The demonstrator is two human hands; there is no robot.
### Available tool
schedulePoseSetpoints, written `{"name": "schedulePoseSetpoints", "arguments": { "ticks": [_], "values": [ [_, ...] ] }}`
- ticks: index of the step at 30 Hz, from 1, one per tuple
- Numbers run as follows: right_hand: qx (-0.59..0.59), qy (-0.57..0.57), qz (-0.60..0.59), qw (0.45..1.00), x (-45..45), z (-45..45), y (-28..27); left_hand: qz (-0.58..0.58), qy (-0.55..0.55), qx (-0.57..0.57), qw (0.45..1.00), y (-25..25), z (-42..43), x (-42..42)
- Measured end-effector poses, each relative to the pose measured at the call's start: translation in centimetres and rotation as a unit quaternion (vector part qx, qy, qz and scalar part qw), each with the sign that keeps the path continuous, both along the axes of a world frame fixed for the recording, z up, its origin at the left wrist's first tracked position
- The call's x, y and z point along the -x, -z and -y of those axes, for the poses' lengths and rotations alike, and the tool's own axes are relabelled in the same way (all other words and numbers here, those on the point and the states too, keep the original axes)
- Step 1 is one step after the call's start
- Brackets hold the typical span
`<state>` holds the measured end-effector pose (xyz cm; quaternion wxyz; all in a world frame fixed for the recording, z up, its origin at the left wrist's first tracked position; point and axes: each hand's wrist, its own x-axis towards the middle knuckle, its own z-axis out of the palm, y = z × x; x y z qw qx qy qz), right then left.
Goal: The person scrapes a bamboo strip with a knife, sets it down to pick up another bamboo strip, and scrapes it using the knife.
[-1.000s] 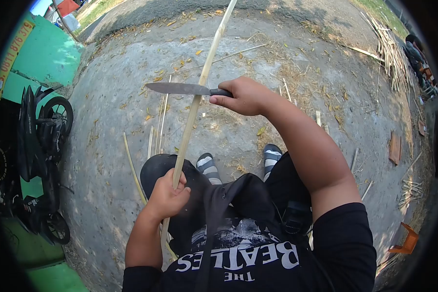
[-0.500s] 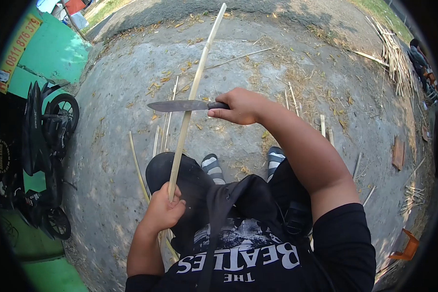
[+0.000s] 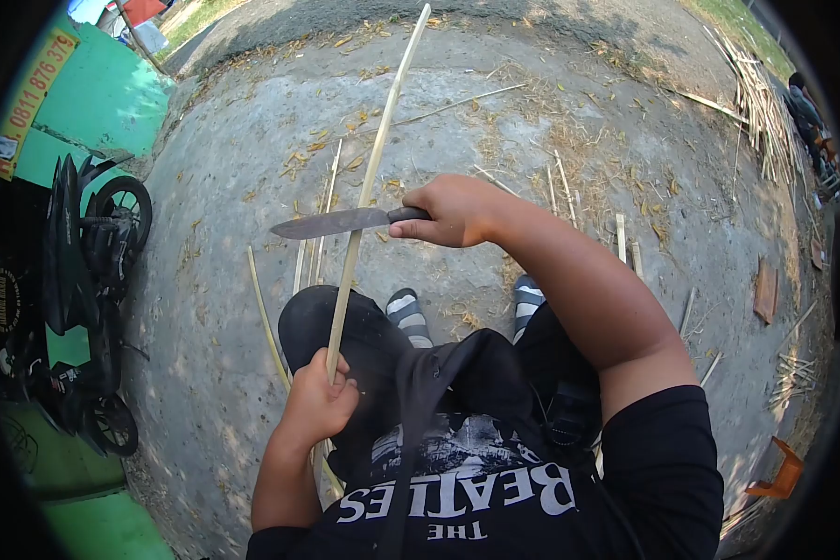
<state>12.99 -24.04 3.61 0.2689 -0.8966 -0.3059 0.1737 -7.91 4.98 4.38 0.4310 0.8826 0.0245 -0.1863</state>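
Near my left knee, my left hand (image 3: 321,403) is closed around the lower end of a long, pale bamboo strip (image 3: 374,154), which slants up and away from me. My right hand (image 3: 445,213) grips the dark handle of a knife (image 3: 331,223). Its broad blade lies across the strip, about midway along, with the tip pointing left. The blade touches or nearly touches the strip; the exact contact is too small to tell. Further bamboo strips (image 3: 266,322) lean or lie beside my left leg.
A motorcycle (image 3: 112,233) stands at the left by a green wall (image 3: 121,98). Piled bamboo strips (image 3: 761,112) lie at the far right, near a person (image 3: 805,121). A brick (image 3: 765,290) and an orange object (image 3: 780,470) are on the right. Dry leaves and shavings litter the concrete.
The knife and my right hand have come slightly down the bamboo strip, toward me and to the left. My left hand keeps its hold, almost unmoved.
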Motion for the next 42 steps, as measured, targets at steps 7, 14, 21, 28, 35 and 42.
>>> {"name": "schedulePoseSetpoints", "arguments": {
  "ticks": [7,14,21,28,35,42],
  "values": [
    [-0.020,0.007,-0.018,1.000,0.3,-0.2,-0.1,0.003,-0.027,-0.017,0.999,0.4,-0.7,1.1],
    [-0.029,0.086,-0.051,0.995,-2.7,2.0,1.8,0.019,0.041,-0.070,0.997,-0.1,0.1,1.8],
    [-0.055,0.097,-0.085,0.990,-2.8,1.7,2.3,0.029,0.001,-0.085,0.996,-0.6,0.3,2.1],
    [-0.137,0.124,-0.086,0.979,-3.2,3.4,3.8,-0.045,0.034,0.039,0.998,1.5,-1.1,1.4],
    [-0.350,0.214,-0.075,0.909,-3.1,4.7,2.0,-0.099,0.020,0.163,0.981,1.7,-0.2,0.8],
    [-0.419,0.221,-0.137,0.870,-3.1,4.3,1.7,-0.143,0.015,0.269,0.952,1.4,-0.6,0.5]
  ]
}}
